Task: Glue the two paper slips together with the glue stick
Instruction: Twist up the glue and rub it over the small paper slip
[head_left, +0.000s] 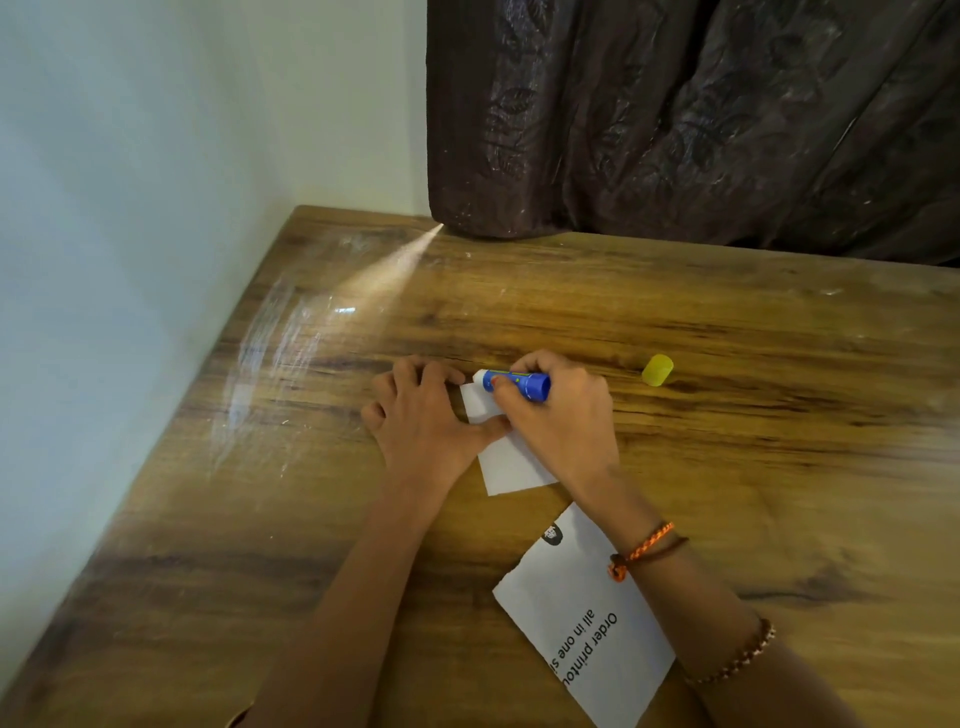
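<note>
Two paper slips lie on the wooden table (727, 467), and I am working on the blank one (511, 462), which sits near the table's middle. My left hand (423, 415) is spread flat, pressing its left side down, thumb laid across the paper. My right hand (558, 415) is wrapped around the blue glue stick (514, 383), fingers pinching the barrel, with the white tip tilted down toward the slip's far end; I cannot tell whether the tip is touching the paper or the wood just beyond it.

Closer to me, toward the near edge, the printed slip (582, 623) lies apart from the blank one, partly under my right forearm. The yellow cap (657, 370) rests on its side to the right, well apart from both hands. A dark curtain (675, 119) hangs over the far edge.

I judge this as the gluing step. Risks: the tip may run off the paper's end and smear the table, the thin slip may wrinkle or drag if my left hand eases, and my forearm could sweep the printed slip away.
</note>
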